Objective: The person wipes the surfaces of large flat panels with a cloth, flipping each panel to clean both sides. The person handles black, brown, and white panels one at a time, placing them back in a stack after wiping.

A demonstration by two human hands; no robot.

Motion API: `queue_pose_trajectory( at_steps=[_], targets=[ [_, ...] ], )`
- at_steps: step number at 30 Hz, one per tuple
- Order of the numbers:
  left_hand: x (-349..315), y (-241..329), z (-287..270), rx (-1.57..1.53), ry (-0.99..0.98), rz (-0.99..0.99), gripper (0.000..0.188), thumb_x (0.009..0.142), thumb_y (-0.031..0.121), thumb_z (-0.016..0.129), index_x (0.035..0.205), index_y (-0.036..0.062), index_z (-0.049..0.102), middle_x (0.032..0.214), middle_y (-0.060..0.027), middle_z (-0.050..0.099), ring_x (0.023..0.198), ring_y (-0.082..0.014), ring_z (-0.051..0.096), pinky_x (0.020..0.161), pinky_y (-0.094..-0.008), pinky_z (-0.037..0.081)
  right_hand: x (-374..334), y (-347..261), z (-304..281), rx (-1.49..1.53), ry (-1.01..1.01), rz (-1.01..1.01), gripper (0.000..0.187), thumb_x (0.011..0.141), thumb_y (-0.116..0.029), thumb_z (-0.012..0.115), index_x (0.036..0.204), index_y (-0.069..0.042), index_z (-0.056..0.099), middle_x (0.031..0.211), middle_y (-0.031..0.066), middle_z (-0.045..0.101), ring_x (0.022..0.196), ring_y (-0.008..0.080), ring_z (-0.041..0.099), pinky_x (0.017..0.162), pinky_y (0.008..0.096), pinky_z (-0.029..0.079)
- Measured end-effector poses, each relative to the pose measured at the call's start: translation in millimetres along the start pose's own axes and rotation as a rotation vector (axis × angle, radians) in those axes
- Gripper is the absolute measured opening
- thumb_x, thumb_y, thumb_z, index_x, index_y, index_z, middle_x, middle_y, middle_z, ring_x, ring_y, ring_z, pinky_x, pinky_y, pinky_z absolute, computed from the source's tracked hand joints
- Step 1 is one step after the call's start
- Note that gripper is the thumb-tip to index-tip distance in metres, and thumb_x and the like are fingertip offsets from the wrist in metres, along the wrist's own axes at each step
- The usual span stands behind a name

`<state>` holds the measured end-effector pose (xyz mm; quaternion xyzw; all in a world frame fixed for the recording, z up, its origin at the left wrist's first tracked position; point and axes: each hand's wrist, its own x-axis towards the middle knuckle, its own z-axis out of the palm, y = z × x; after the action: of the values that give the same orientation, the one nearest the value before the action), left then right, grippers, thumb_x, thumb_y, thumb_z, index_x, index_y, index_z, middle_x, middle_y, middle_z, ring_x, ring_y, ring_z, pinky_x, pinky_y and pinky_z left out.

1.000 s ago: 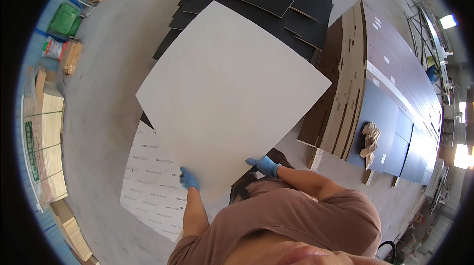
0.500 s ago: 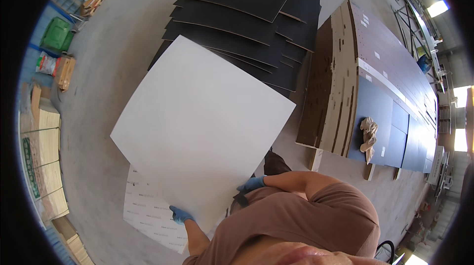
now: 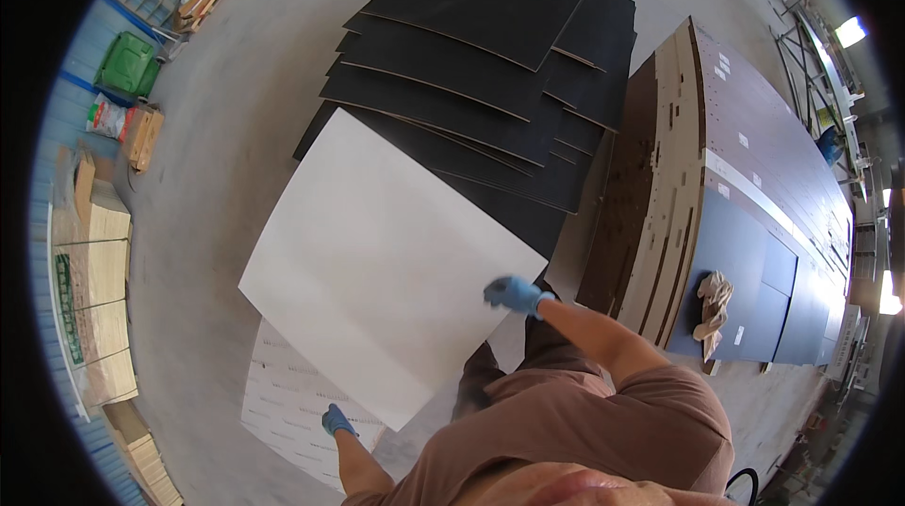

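A large smooth white panel (image 3: pixel 377 252) lies slanted in front of me, its far edge overlapping a stack of black boards (image 3: pixel 452 82). Over its right part, close to the corner, is my right hand (image 3: pixel 514 293) in a blue glove, fingers curled; what they hold, if anything, is hidden. My left hand (image 3: pixel 337 419), gloved in blue too, is just outside the panel's near left edge, above a white sheet with repeated print (image 3: pixel 287 402). Its fingers look bent together, and I cannot see anything in them. Part of the printed sheet is hidden beneath the panel.
At the right stands a long stack of brown and dark boards (image 3: pixel 754 214) with crumpled brown paper (image 3: pixel 714 308) on top. Along the left wall are a green bin (image 3: pixel 127 65), a wooden pallet piece (image 3: pixel 143 138) and strapped pale bundles (image 3: pixel 106 299). Grey concrete floor (image 3: pixel 193 223) lies between.
My right hand has moved from the panel's near right edge forward over its surface. My left hand has shifted slightly down and left, its finger no longer stretched out. The panel sits lower in view.
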<state>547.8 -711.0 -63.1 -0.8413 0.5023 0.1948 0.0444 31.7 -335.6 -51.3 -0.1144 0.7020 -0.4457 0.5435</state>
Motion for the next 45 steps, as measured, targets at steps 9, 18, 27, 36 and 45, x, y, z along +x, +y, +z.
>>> queue_pose_trajectory(
  at_steps=[9, 18, 27, 36, 45],
  targets=[
    [-236.9, 120.8, 133.1, -0.363, -0.541, 0.108, 0.017, 0.093, 0.028, 0.074, 0.1, 0.0126, 0.071, 0.073, 0.0014, 0.062, 0.056, -0.0107, 0.052, 0.05, -0.0299, 0.044, 169.0, -150.6, -327.9, -0.969, 0.877, -0.311, 0.055, 0.089, -0.035, 0.07, 0.138, -0.012, 0.056, 0.147, 0.0187, 0.05, 0.132, 0.039, 0.052, 0.109, 0.0509, 0.041],
    [-396.0, 319.9, 211.1, -0.21, -0.707, 0.628, 0.041, 0.099, 0.025, 0.072, 0.131, 0.0011, 0.067, 0.119, -0.0066, 0.071, 0.106, -0.014, 0.065, 0.092, -0.0285, 0.054, 274.9, -227.8, -467.6, -1.317, 0.721, -0.073, 0.081, 0.094, -0.05, 0.068, 0.157, -0.01, 0.037, 0.167, 0.0239, 0.024, 0.153, 0.0438, 0.025, 0.124, 0.0524, 0.023],
    [-457.5, 586.1, 286.0, -0.629, -0.97, 0.506, 0.06, 0.1, 0.046, 0.067, 0.142, 0.0043, 0.058, 0.139, -0.0155, 0.064, 0.125, -0.0326, 0.063, 0.108, -0.0476, 0.048, 279.7, -186.9, -396.0, -2.193, 0.671, -0.342, 0.048, 0.093, -0.011, 0.058, 0.137, 0.007, 0.06, 0.115, 0.0486, 0.062, 0.104, 0.0646, 0.064, 0.077, 0.0613, 0.06],
    [-454.9, 587.4, 314.3, -0.327, -0.771, 0.15, 0.052, 0.086, 0.054, 0.081, 0.109, 0.0097, 0.066, 0.084, -0.0066, 0.064, 0.068, -0.02, 0.064, 0.066, -0.0339, 0.058, 119.6, -116.8, -304.9, -1.173, 0.109, -0.608, 0.04, 0.091, -0.027, 0.065, 0.121, -0.001, 0.066, 0.128, 0.0311, 0.063, 0.114, 0.0446, 0.065, 0.092, 0.0509, 0.056],
    [-432.1, 466.8, 318.3, -0.851, -0.931, -0.321, 0.029, 0.09, 0.029, 0.082, 0.11, 0.0135, 0.068, 0.108, -0.0052, 0.071, 0.091, -0.0233, 0.067, 0.08, -0.0384, 0.058, 193.6, -154.6, -553.6, -0.673, 1.444, -0.389, 0.055, 0.088, -0.03, 0.074, 0.131, 0.001, 0.059, 0.14, 0.0275, 0.057, 0.127, 0.0431, 0.057, 0.102, 0.0508, 0.048]
  ],
)
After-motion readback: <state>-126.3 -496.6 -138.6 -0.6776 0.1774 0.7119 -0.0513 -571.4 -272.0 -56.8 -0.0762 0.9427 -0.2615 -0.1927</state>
